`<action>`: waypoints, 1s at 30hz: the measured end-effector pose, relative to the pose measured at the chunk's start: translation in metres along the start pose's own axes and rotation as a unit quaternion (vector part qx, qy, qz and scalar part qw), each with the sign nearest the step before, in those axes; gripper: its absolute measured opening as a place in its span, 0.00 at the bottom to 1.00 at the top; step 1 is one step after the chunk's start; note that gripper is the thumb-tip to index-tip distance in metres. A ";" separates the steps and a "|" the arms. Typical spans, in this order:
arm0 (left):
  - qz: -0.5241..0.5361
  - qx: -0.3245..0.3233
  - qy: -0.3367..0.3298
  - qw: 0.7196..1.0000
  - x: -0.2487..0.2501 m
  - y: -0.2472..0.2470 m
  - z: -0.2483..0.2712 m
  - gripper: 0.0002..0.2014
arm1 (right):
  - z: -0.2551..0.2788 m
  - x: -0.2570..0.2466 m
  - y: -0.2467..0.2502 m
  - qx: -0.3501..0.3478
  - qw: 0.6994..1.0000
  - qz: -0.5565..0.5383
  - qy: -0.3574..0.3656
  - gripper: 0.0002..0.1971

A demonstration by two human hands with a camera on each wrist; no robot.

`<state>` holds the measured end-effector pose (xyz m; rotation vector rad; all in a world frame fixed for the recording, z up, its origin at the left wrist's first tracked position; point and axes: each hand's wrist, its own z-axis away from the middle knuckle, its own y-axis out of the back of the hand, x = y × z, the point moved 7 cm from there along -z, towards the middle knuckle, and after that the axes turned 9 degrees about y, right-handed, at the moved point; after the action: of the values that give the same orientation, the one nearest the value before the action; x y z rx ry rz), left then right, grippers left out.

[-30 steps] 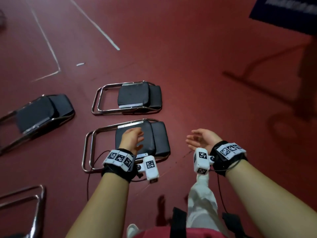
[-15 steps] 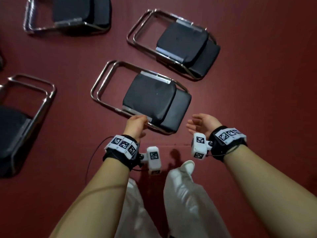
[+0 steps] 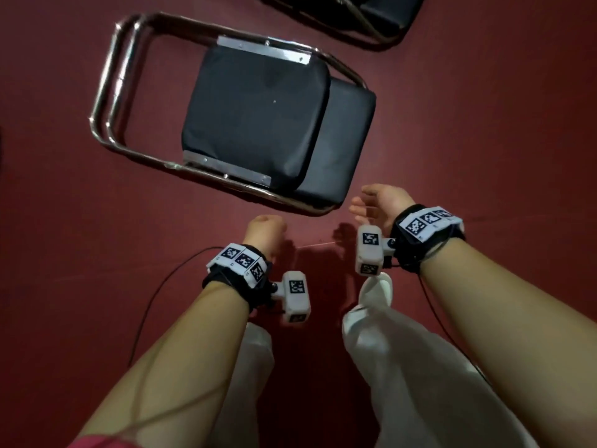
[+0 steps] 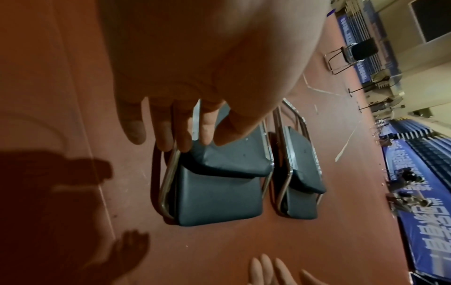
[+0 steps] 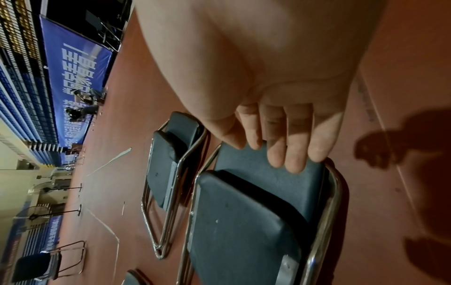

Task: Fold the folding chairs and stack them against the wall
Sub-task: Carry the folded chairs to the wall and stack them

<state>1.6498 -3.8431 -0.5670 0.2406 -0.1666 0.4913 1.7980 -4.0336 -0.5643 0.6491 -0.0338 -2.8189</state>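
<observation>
Folded chair (image 3: 258,118) flat on red floor (image 3: 64,253), chrome frame loop at left, black seat and backrest pads at right. Second folded chair (image 3: 381,14) beyond, at top edge. Left hand (image 3: 263,229) near frame's near rail, fingers relaxed, holding nothing. Right hand (image 3: 379,205) further right, by backrest corner, fingers loose, also empty. Risk: lifting by one rail could let folded frame swing open or pinch fingers; uneven lift could scrape floor.
</observation>
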 end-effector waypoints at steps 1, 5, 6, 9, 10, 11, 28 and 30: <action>-0.002 0.002 0.012 1.000 -0.006 -0.005 -0.023 0.06 | -0.020 0.009 -0.001 0.003 1.000 -0.010 0.003 0.10; 0.016 0.029 0.057 0.998 -0.024 -0.023 -0.122 0.04 | -0.105 0.040 -0.011 0.009 0.999 -0.019 0.037 0.11; 0.030 0.033 0.070 0.997 -0.028 -0.025 -0.141 0.04 | -0.121 0.042 -0.014 0.015 0.998 -0.025 0.054 0.09; 0.035 0.035 0.085 0.995 -0.032 -0.035 -0.192 0.03 | -0.170 0.049 -0.025 0.040 0.993 -0.055 0.092 0.06; 0.037 0.033 0.087 0.995 -0.031 -0.039 -0.207 0.05 | -0.182 0.050 -0.029 0.039 0.993 -0.051 0.100 0.06; 0.040 0.030 0.083 0.995 -0.028 -0.042 -0.218 0.07 | -0.192 0.049 -0.034 0.038 0.993 -0.043 0.105 0.08; 0.157 -0.135 0.016 0.978 -0.036 -0.095 -0.301 0.06 | -0.272 0.058 -0.051 0.016 0.984 0.033 0.172 0.14; 0.158 -0.145 0.025 0.976 -0.041 -0.105 -0.304 0.07 | -0.278 0.064 -0.037 0.016 0.986 0.041 0.159 0.16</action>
<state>1.6951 -3.8697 -0.8872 -0.0864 -0.2257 0.7809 1.8541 -4.0041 -0.8446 1.0700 -0.0476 -2.6089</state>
